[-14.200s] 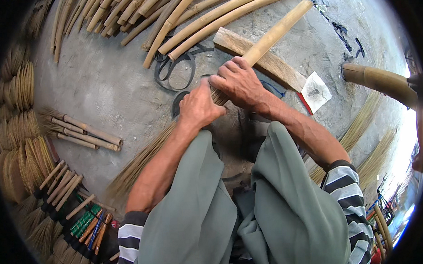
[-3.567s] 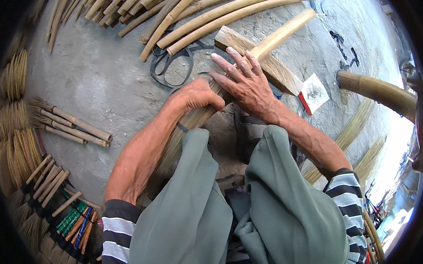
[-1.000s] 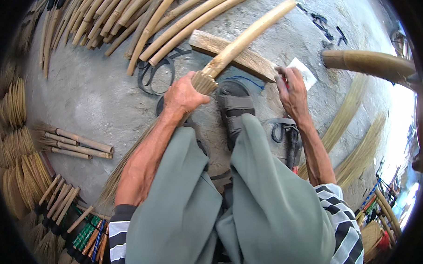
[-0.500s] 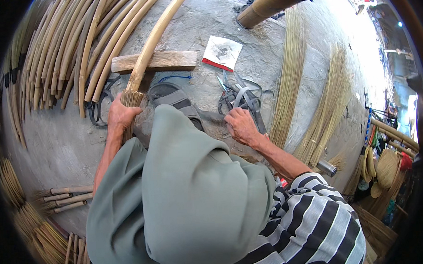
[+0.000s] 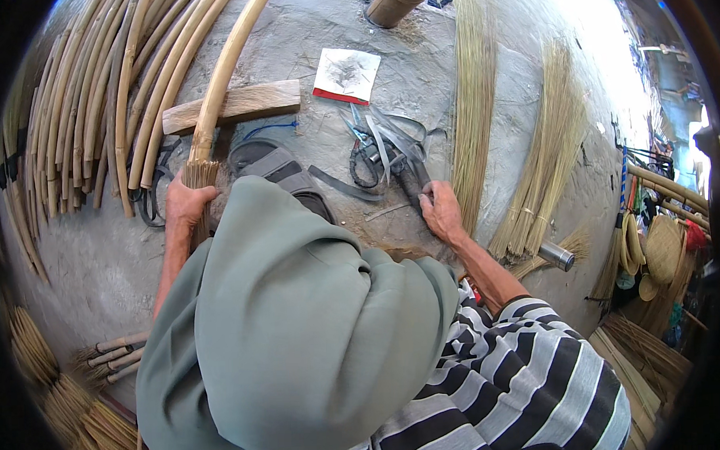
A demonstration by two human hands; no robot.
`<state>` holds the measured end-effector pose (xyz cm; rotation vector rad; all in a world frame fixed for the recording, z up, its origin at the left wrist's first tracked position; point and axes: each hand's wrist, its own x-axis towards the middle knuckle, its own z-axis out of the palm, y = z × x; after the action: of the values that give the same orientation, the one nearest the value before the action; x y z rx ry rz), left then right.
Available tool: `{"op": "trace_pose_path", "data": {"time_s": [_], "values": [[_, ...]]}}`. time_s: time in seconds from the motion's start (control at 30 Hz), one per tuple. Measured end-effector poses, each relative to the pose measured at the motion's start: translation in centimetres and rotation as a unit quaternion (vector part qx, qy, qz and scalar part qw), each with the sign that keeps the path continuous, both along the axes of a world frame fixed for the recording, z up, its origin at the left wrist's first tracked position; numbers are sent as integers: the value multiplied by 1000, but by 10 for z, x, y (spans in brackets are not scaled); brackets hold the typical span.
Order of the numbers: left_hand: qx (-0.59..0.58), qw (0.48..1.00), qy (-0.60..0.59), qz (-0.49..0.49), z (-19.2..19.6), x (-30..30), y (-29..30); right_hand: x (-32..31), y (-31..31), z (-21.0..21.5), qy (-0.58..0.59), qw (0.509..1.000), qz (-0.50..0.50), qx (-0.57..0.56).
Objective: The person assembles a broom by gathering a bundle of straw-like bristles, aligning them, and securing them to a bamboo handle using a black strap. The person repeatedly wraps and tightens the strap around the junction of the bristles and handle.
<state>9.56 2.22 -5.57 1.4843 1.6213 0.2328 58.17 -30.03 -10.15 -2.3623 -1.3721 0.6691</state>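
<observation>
My left hand point(image 5: 187, 203) is closed around a bundle of thin broom sticks point(image 5: 202, 174) that surrounds the lower end of a pale wooden pole point(image 5: 226, 71). The pole leans across a wooden block point(image 5: 264, 100) on the ground. Over on the right, my right hand point(image 5: 442, 212) has its fingers bent against the near end of a dark, bar-like piece point(image 5: 410, 182); its exact kind is unclear. Grey straps point(image 5: 347, 190) and a tool with light-blue handles point(image 5: 353, 128) lie tangled beside that piece. A dark sandal point(image 5: 283, 166) sits between my hands. Grey-green cloth hides the space nearest me.
Many curved poles point(image 5: 86, 100) are laid out at the upper left. Two long bundles of thin sticks point(image 5: 473, 110) and a metal flask point(image 5: 557, 255) lie on the right. A red-edged white packet point(image 5: 347, 75) and a thick bamboo post point(image 5: 392, 6) are farther off.
The whole view has shifted, moving the ground things leftward. My right hand has moved right to the dark piece's near end, and a grey strap now shows stretched out leftward. My left hand keeps its grip.
</observation>
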Motion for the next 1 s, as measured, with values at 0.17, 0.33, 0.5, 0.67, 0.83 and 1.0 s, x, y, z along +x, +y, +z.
{"op": "trace_pose_path", "data": {"time_s": [0.17, 0.33, 0.5, 0.67, 0.83, 1.0], "values": [[15, 999, 32, -10, -3, 0, 0, 14, -48, -30, -125, 986, -67, -87], [-34, 999, -3, -18, 5, -10, 5, 29, -82, -46, -78, 996, -31, -32], [-101, 993, -56, -11, 14, -19, 14, 42, -88, -49, -68, 984, -48, -158], [-108, 991, -75, -13, 11, -24, 17, 50, -88, -50, -67, 962, -51, -261], [-93, 990, -106, -4, 6, -27, 16, 50, -87, -58, 9, 949, -34, -313], [-97, 992, -80, -9, 4, -29, 16, 66, -96, -41, 151, 919, -31, -363]]}}
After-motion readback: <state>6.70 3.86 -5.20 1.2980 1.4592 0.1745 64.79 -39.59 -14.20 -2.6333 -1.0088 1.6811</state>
